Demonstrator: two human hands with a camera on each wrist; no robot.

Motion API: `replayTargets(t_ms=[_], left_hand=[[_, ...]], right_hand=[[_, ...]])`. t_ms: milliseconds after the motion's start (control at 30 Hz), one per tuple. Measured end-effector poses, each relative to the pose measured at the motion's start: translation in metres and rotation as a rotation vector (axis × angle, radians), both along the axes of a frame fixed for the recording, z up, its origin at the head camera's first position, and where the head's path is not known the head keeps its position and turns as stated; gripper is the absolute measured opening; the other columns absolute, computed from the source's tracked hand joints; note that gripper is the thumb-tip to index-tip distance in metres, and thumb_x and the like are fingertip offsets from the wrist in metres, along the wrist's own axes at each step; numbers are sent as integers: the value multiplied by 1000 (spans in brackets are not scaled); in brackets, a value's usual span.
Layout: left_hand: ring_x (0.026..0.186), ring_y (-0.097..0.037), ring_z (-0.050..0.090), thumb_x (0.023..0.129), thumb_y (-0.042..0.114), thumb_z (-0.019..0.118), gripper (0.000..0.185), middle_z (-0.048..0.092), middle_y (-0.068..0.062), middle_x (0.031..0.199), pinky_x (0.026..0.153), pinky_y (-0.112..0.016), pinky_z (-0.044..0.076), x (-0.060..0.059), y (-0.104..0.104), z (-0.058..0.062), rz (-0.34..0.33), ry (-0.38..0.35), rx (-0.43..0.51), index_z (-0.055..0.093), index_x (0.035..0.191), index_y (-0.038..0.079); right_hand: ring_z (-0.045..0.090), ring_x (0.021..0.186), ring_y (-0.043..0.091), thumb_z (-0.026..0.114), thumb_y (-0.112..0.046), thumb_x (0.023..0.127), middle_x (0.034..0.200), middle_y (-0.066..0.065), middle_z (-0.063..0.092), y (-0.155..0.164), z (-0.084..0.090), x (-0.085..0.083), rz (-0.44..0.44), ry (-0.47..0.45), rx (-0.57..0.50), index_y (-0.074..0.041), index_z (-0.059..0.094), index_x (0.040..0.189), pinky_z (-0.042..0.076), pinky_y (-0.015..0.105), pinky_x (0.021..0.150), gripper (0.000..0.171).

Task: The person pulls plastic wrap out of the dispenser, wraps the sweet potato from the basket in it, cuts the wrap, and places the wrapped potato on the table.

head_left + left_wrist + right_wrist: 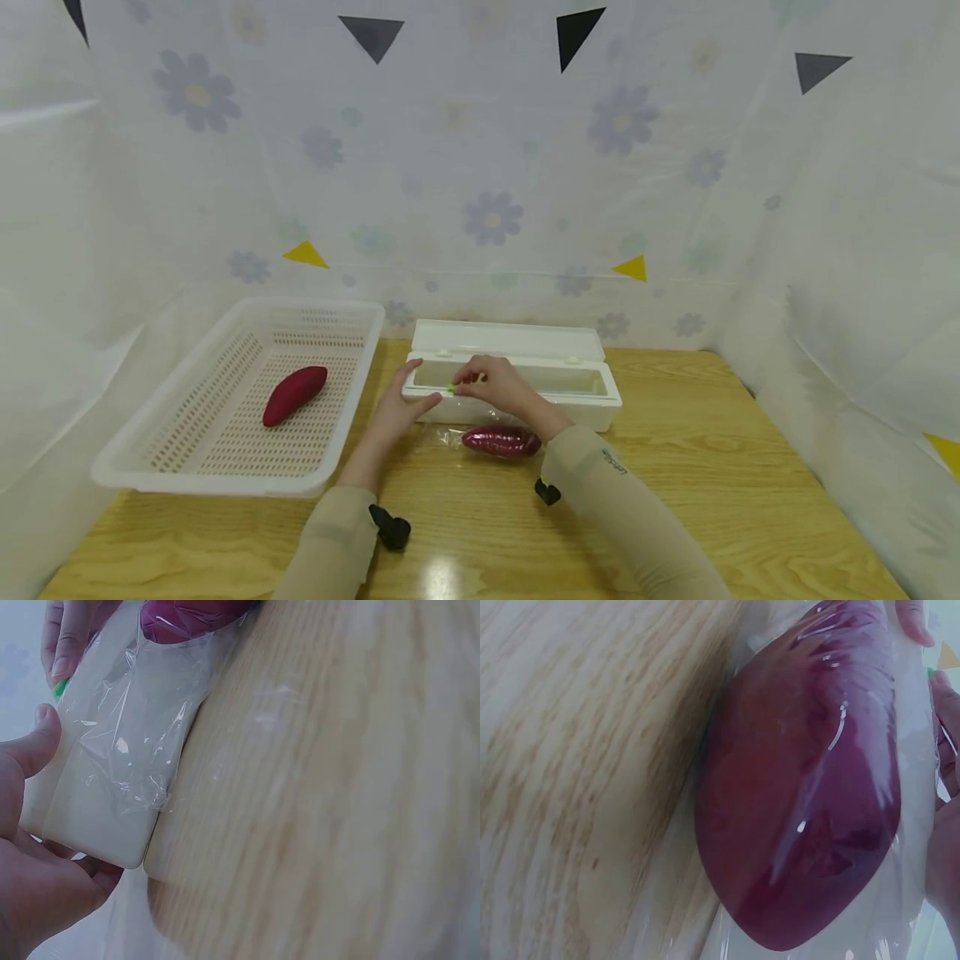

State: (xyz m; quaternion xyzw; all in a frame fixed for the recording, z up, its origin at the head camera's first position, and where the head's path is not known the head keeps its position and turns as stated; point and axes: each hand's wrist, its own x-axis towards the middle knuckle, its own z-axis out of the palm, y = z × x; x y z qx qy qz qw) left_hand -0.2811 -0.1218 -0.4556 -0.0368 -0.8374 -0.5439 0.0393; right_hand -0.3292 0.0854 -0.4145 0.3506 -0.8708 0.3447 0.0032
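Note:
A long white box (pixel 577 414), which looks like a cling film dispenser, lies crosswise on the table with its lid (pixel 510 340) tipped back. My left hand (pixel 397 408) grips the box's left end, thumb at the front edge and fingers around the end wall. Near that thumb, my right hand (pixel 498 385) pinches a small green slider (pixel 59 688) on the front rim. Clear plastic film (pixel 127 742) hangs over the box's front. Below my right wrist lies a purple-red sweet potato (pixel 501 442) covered in shiny film, close against the box front.
On the left stands a white perforated basket (pixel 348 417) with an unwrapped red sweet potato (pixel 295 396) in it. The wooden table (pixel 705 467) extends to the right of the box. A flower-patterned curtain (pixel 487 167) hangs behind.

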Motion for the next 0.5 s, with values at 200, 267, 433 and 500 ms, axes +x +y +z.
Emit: replayTargets(t_ms=[200,267,433,500], left_hand=[[137,-42,25,84,35,71,76,23,-15,154,107,-62,22,0,0,-1,0,7,8,30,146,25],[137,-43,25,84,34,71,76,22,-16,154,107,-62,22,1,0,-1,0,12,14,29,147,24],[138,-44,24,84,32,71,77,21,-17,154,105,-64,21,3,1,2,-6,15,31,28,147,23],[138,-44,24,84,31,71,77,21,-17,154,105,-65,21,2,1,1,-8,13,33,28,147,24]], right_hand=[[55,78,7,69,-29,85,84,-9,62,-2,0,-1,31,2,-19,-18,72,97,47,24,72,17],[54,78,7,69,-29,85,84,-8,62,-4,-1,-2,35,11,-20,-18,72,98,47,24,70,17],[53,78,8,68,-32,85,82,-9,59,-6,-1,-3,27,4,-10,-20,71,99,46,24,69,18],[52,78,8,68,-33,85,82,-9,59,-6,-1,-3,25,-2,-9,-20,71,99,45,24,68,19]])
